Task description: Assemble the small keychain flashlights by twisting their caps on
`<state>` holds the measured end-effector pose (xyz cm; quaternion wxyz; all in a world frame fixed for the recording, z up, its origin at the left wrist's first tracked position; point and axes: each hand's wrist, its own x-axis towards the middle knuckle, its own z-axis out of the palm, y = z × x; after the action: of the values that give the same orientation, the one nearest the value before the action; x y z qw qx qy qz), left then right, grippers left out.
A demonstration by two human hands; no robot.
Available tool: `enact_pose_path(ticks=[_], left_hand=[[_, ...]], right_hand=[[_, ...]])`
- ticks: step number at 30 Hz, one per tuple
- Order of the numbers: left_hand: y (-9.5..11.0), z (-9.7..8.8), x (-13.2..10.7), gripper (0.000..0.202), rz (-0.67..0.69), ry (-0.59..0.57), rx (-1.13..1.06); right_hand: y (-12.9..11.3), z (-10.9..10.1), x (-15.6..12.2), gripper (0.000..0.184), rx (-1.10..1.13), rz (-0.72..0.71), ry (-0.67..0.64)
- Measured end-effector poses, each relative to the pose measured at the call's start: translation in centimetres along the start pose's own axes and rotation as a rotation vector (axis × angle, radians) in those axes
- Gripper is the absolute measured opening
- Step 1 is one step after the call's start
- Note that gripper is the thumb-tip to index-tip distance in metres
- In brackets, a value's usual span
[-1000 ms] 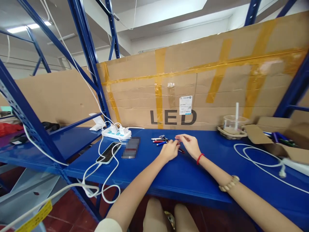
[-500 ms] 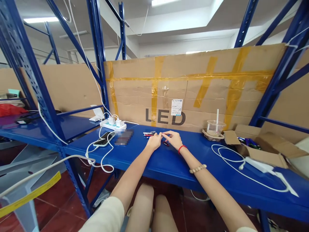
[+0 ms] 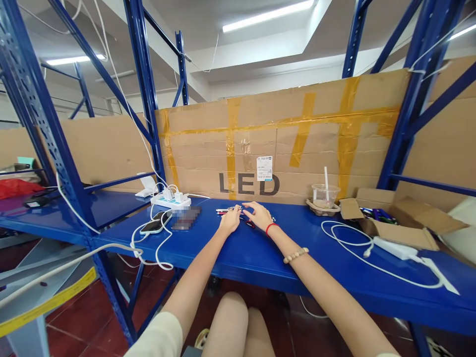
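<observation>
My left hand [image 3: 231, 219] rests low over the blue tabletop, its fingers curled together around something too small to make out. Slender pens [image 3: 222, 211] lie just left of and behind its fingertips. My right hand [image 3: 258, 216] reaches in from the other side with fingers bent and a gap between thumb and forefinger; I see nothing held in it. Close to its thumb, on the table, is a small dark red pen piece [image 3: 250, 224]. The end of a slim pen-like thing [image 3: 273, 219] shows beyond the right hand's edge, the rest hidden under the hand.
Left on the blue table [image 3: 297, 248] are a white power strip [image 3: 171, 201], a phone [image 3: 156, 222] and looping cables. A plastic cup [image 3: 326, 194] with a straw, a white adapter [image 3: 394, 248] and an open carton [image 3: 405, 235] of pens stand right. Cardboard [image 3: 201, 158] closes the back.
The view has shifted slightly. My right thumb and forefinger, earlier together near the left fingertips, are now apart. A pen-like end now shows beside the right hand.
</observation>
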<state>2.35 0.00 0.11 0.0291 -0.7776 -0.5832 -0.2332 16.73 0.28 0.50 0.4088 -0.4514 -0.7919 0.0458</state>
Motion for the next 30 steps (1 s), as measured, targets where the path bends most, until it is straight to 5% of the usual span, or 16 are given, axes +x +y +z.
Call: enact_pose_path(ticks=[24, 30], left_hand=[[-0.31, 0.55, -0.07, 0.033, 0.062, -0.034, -0.062], [-0.5, 0.79, 0.07, 0.035, 0.137, -0.051, -0.07]], right_hand=[[0.49, 0.54, -0.46, 0.037, 0.072, 0.001, -0.068], [0.92, 0.67, -0.25, 0.027, 0.159, 0.009, -0.046]])
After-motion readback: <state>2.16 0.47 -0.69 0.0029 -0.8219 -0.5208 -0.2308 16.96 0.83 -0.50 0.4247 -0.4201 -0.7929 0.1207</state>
